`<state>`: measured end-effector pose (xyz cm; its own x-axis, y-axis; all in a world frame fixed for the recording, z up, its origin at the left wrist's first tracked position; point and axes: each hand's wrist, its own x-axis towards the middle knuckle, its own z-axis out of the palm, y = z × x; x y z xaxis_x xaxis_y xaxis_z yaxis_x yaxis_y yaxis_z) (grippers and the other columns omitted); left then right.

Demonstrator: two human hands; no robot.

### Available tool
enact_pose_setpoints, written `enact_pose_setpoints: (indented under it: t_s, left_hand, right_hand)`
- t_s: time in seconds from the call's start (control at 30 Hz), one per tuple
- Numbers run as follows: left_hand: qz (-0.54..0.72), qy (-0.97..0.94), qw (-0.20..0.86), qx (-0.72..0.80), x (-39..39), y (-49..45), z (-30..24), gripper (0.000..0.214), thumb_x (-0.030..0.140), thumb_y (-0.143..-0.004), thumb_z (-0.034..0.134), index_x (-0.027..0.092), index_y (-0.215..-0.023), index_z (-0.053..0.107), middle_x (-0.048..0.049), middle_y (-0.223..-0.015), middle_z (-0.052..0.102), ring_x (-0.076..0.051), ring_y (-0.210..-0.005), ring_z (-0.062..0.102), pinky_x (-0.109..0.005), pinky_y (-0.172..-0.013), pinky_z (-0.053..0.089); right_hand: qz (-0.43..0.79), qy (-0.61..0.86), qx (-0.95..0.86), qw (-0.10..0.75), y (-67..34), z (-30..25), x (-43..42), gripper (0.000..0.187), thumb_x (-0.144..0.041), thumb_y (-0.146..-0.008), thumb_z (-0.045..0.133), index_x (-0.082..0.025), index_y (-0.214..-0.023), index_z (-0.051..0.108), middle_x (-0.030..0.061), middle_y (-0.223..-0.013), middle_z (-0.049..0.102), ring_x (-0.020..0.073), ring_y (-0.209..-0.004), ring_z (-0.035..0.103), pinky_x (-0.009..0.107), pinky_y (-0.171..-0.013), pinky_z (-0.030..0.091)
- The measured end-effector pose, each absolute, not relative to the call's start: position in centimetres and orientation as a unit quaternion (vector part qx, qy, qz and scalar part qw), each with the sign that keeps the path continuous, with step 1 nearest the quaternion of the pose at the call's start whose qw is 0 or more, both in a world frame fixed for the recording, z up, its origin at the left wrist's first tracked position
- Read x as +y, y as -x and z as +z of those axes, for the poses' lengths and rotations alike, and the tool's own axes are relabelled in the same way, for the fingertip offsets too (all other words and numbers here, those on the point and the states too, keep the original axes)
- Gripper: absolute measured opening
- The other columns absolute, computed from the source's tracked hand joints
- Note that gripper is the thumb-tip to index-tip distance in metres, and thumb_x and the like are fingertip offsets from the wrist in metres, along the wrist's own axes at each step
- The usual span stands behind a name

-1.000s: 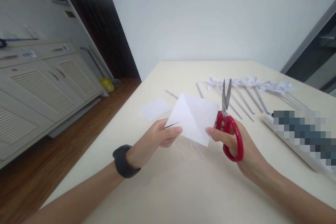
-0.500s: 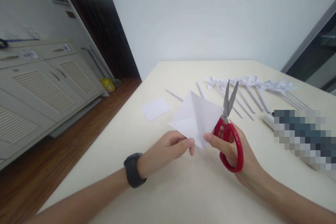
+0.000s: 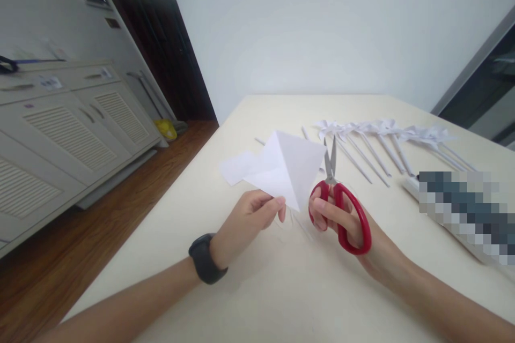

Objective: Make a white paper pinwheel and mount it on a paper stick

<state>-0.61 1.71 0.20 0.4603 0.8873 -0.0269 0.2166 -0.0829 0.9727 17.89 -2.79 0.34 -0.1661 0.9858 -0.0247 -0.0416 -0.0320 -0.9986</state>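
- White creased paper square (image 3: 287, 169): held tilted above the cream table (image 3: 257, 289), in front of the person. One fold line runs from its upper corner down to its lower corner.
- Left hand (image 3: 251, 217): thumb and fingers pinched on the lower left edge of the paper square. A dark wristband (image 3: 206, 259) sits on the wrist.
- Right hand (image 3: 344, 222): closed around the scissors (image 3: 336, 201), with fingers through the red handles. The blades point up and away, nearly together, just right of the square's right corner. Whether they touch the paper cannot be told.
- Loose white sheet (image 3: 233, 167): flat on the table behind the square, partly hidden by it.
- Paper pinwheels (image 3: 382, 128): a row on thin white sticks, lying on the far right part of the table, well apart from both hands.
- Pixelated block (image 3: 458, 209): covers an item at the table's right edge.
- Louvred cabinets (image 3: 72, 123): along the left wall, beyond the wooden floor (image 3: 132, 193).
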Motion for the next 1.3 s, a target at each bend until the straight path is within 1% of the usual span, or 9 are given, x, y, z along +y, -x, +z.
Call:
enact_pose_setpoints:
  t_s: [0.1,0.23,0.33,0.43,0.63,0.77,0.9,1.1,1.3]
  left_hand:
    - [0.356,-0.634,0.522,0.445,2.0,0.9,0.6,0.035,0.035,-0.082,0.046,0.015,-0.053,0.049,0.0065,-0.044,0.023,-0.007,-0.042,0.020,-0.023,-0.042,0.016]
    - [0.384,-0.607,0.525,0.457,2.3,1.2,0.8,0.033,0.034,-0.081,0.048,0.016,-0.053,0.048,0.0065,-0.045,0.023,-0.007,-0.043,0.021,-0.022,-0.042,0.017]
    - [0.386,-0.600,0.526,0.463,2.3,1.3,0.8,0.032,0.033,-0.081,0.048,0.016,-0.054,0.047,0.0065,-0.046,0.023,-0.008,-0.043,0.021,-0.023,-0.043,0.017]
    - [0.410,-0.589,0.524,0.459,2.3,1.3,0.9,0.032,0.032,-0.081,0.048,0.016,-0.053,0.047,0.0066,-0.045,0.022,-0.008,-0.043,0.021,-0.024,-0.044,0.016]
    - [0.469,-0.569,0.525,0.426,2.5,1.5,1.0,0.031,0.029,-0.081,0.048,0.017,-0.053,0.045,0.0065,-0.045,0.021,-0.008,-0.043,0.021,-0.026,-0.045,0.015]
    - [0.460,-0.563,0.533,0.433,2.6,1.5,0.8,0.031,0.029,-0.081,0.049,0.016,-0.053,0.048,0.0071,-0.044,0.019,-0.008,-0.042,0.019,-0.026,-0.044,0.013]
    - [0.451,-0.564,0.530,0.444,2.7,1.5,0.4,0.032,0.028,-0.081,0.048,0.015,-0.052,0.049,0.0070,-0.043,0.020,-0.007,-0.042,0.019,-0.026,-0.044,0.013]
    - [0.430,-0.576,0.524,0.458,2.7,1.5,0.3,0.032,0.027,-0.081,0.048,0.014,-0.051,0.049,0.0071,-0.043,0.021,-0.006,-0.042,0.019,-0.025,-0.044,0.013]
    - [0.421,-0.582,0.526,0.454,2.7,1.5,0.5,0.033,0.028,-0.081,0.048,0.014,-0.051,0.050,0.0074,-0.043,0.022,-0.005,-0.041,0.019,-0.025,-0.044,0.015]
  right_hand:
    - [0.602,0.428,-0.524,0.425,-18.1,0.2,-3.3,0.032,-0.039,-0.089,0.036,-0.019,-0.071,0.054,-0.0004,-0.060,0.051,0.0141,-0.063,0.046,0.028,-0.062,0.035]
    - [0.667,0.403,-0.524,0.343,-17.5,0.8,-3.8,0.033,-0.044,-0.086,0.041,-0.017,-0.075,0.056,0.0003,-0.060,0.054,0.0139,-0.062,0.050,0.029,-0.064,0.037]
    - [0.696,0.400,-0.516,0.299,-17.1,1.2,-3.8,0.026,-0.042,-0.085,0.045,-0.018,-0.083,0.054,0.0021,-0.075,0.060,0.0140,-0.067,0.055,0.030,-0.067,0.040]
    - [0.686,0.418,-0.506,0.315,-17.5,1.2,-3.3,0.025,-0.041,-0.086,0.044,-0.018,-0.089,0.053,0.0044,-0.090,0.061,0.0146,-0.069,0.057,0.030,-0.066,0.041]
    - [0.725,0.388,-0.427,0.376,-19.5,0.6,-2.2,0.036,-0.043,-0.089,0.035,-0.015,-0.086,0.056,0.0035,-0.069,0.061,0.0125,-0.057,0.057,0.025,-0.056,0.040]
    - [0.770,0.359,-0.361,0.383,-20.4,0.6,-1.7,0.037,-0.043,-0.089,0.035,-0.013,-0.091,0.057,0.0036,-0.065,0.062,0.0106,-0.049,0.056,0.024,-0.054,0.043]
    - [0.744,0.380,-0.400,0.377,-21.0,0.7,-1.2,0.035,-0.041,-0.089,0.034,-0.014,-0.094,0.056,0.0028,-0.061,0.062,0.0118,-0.045,0.056,0.024,-0.050,0.043]
    - [0.701,0.463,-0.454,0.296,-21.1,0.8,-0.7,0.034,-0.040,-0.088,0.036,-0.013,-0.085,0.057,0.0015,-0.051,0.059,0.0129,-0.045,0.057,0.023,-0.047,0.043]
    - [0.634,0.475,-0.519,0.322,-22.1,2.0,-0.6,0.038,-0.039,-0.089,0.033,-0.014,-0.072,0.056,0.0015,-0.052,0.059,0.0075,-0.038,0.049,0.018,-0.040,0.036]
